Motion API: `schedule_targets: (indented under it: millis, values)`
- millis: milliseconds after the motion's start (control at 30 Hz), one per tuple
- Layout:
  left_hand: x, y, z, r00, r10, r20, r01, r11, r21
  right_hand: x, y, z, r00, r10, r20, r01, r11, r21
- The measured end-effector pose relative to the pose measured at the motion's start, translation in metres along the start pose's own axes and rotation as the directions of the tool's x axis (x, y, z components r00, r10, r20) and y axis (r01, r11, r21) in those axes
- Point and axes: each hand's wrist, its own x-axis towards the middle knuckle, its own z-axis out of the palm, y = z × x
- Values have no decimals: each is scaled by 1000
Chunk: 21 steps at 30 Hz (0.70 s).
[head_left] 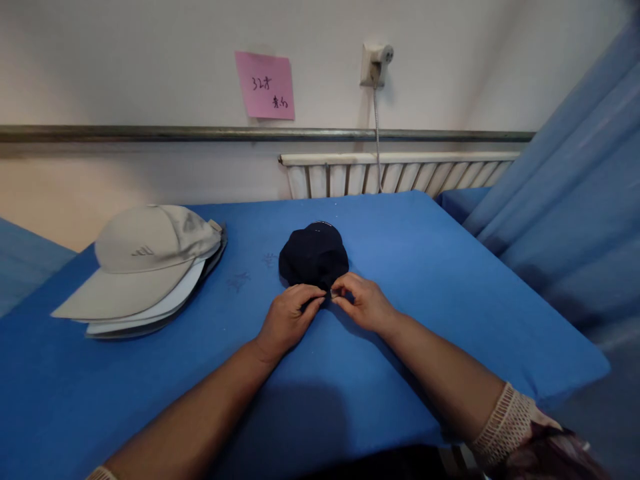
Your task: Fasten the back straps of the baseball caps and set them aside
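Note:
A dark navy or black cap (313, 257) lies on the blue-covered table in front of me, its shiny rounded edge towards the wall. At the cap's near edge, my left hand (293, 313) is closed in a pinch, thumb against fingers. Just to its right, my right hand (365, 303) also pinches that edge, with a tiny pale glint at its fingertips. The two sets of fingertips nearly meet. Exactly which part of the cap they grip is too small and dark to make out.
A stack of caps, a beige one (143, 243) on top, stands on the blue table cover (400, 400) at the left. Behind are a radiator (400, 175), a metal rail (200, 134), a plugged-in socket (373, 65) and a pink note (265, 85). Blue curtain (570, 167) hangs right.

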Motion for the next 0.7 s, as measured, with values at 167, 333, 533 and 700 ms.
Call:
schedule_targets:
  millis: [167, 333, 533, 700]
  values:
    - [0, 2, 0, 1000, -12, 20, 12, 1000, -17, 0, 1, 1, 1000, -13, 5, 13, 1000, 8]
    - [1, 1, 1, 1000, 4, 26, -3, 1000, -29, 0, 1, 2, 999, -25, 23, 25, 1000, -10]
    - [1, -2, 4, 1000, -6, 28, 6, 1000, -26, 0, 0, 2, 997, -69, 45, 72, 995, -69]
    - [-1, -2, 5, 994, -108, -1, 108, 993, -54, 0, 1, 2, 998, -66, 22, 67, 995, -71]
